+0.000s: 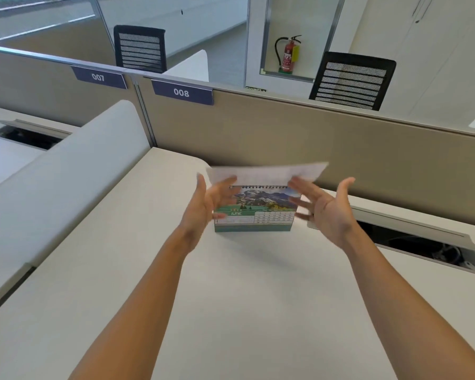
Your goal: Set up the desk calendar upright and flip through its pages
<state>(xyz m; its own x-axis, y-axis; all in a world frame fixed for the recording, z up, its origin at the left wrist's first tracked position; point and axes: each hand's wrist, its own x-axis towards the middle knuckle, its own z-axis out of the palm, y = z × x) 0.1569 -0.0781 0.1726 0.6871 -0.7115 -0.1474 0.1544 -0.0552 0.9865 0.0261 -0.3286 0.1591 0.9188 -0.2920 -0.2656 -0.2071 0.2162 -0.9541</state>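
Observation:
A spiral-bound desk calendar [254, 215] stands upright on the white desk [231, 297], close to the partition. Its front shows a mountain photo over a green June page. One white page [266, 172] is lifted above the spiral, blurred and nearly flat. My left hand [203, 204] is at the calendar's left side, fingers spread, fingertips touching the lifted page's left edge. My right hand [327, 207] is at the right side, palm up, fingertips under the page's right edge. Neither thumb pinches the page.
A beige partition [340, 144] with the labels 007 and 008 runs behind the desk. An open cable hatch [422, 242] lies at the right, another at the far left. A white divider [74, 165] borders the desk's left. Two black chairs and a fire extinguisher stand beyond.

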